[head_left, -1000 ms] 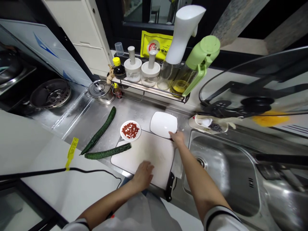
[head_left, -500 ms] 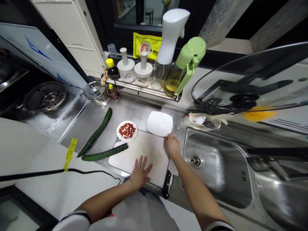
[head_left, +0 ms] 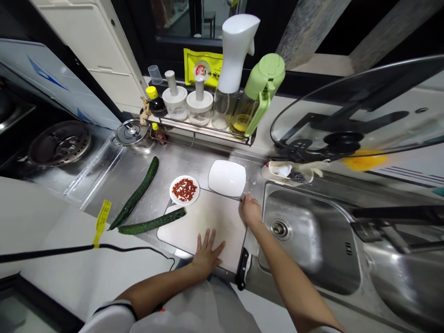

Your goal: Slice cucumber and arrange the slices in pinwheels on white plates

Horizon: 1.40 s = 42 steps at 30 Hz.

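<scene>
A white cutting board (head_left: 222, 226) with a dark rim lies on the steel counter. My left hand (head_left: 206, 254) rests flat on its near part, fingers spread. At the far right corner my right hand (head_left: 251, 209) has its fingers curled round the board's edge. A cut cucumber (head_left: 152, 222) has its right end on the board's left side. A small white plate of chopped red pieces (head_left: 185, 190) overlaps the far left corner. Beyond the board stands a white dish (head_left: 227, 178). A black-handled knife (head_left: 243, 268) lies along the board's near right edge.
Another cucumber (head_left: 137, 192) lies on the counter at left, near a lidded pot (head_left: 133, 137) and a stove burner (head_left: 60, 143). The sink (head_left: 308, 240) is at right. Behind runs a rack with jars and a green oil jug (head_left: 258, 95). A glass lid (head_left: 347, 111) juts in.
The board has slid slightly to the right with both my hands on it. The plate, the cut cucumber and the knife have shifted with it. The view has turned a little.
</scene>
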{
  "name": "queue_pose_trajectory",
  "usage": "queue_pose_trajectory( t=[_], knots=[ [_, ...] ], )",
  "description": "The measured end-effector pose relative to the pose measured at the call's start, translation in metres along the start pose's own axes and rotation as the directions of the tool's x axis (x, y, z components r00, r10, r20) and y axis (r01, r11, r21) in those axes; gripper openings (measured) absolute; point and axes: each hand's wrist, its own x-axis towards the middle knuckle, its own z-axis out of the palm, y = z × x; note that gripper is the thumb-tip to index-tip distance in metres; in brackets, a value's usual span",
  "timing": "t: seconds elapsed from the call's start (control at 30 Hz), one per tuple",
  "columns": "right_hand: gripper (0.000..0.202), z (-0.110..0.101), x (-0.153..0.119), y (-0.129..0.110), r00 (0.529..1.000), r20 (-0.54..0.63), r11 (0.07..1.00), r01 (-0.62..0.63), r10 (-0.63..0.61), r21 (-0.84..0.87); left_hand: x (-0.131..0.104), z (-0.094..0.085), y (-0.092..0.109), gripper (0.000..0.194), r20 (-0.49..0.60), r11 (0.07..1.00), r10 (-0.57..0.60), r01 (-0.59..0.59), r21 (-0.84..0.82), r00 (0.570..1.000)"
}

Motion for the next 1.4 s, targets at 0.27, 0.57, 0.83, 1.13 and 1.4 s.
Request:
queue_pose_trajectory(
  t=[0.27,0.57,0.83,1.13,1.4],
  knots=[
    [0.041,0.007,-0.117,0.008,0.981,0.067,0.982,-0.186,0.183,0.036,0.001,-0.002,0.003,0.075,0.004,1.000,-0.004,0.004,-0.021,1.000],
    [0.030,0.025,-0.161,0.014,0.967,0.117,0.967,-0.238,0.228,0.087,0.005,0.001,0.010,0.072,0.003,1.000,0.001,-0.001,-0.028,1.000],
    [0.025,0.030,-0.158,0.010,0.962,0.089,0.963,-0.263,0.257,0.058,0.005,-0.013,0.011,0.068,0.040,0.993,0.048,-0.043,-0.109,0.998],
    [0.028,0.047,-0.172,0.001,0.947,-0.029,0.945,-0.315,0.318,0.090,0.007,-0.071,-0.031,0.051,-0.206,0.966,-0.233,0.202,-0.164,0.950],
    [0.046,0.042,-0.194,0.017,0.923,-0.190,0.928,-0.288,0.335,0.235,0.016,-0.102,-0.100,0.047,-0.364,0.844,-0.503,0.537,-0.010,0.784]
  ],
)
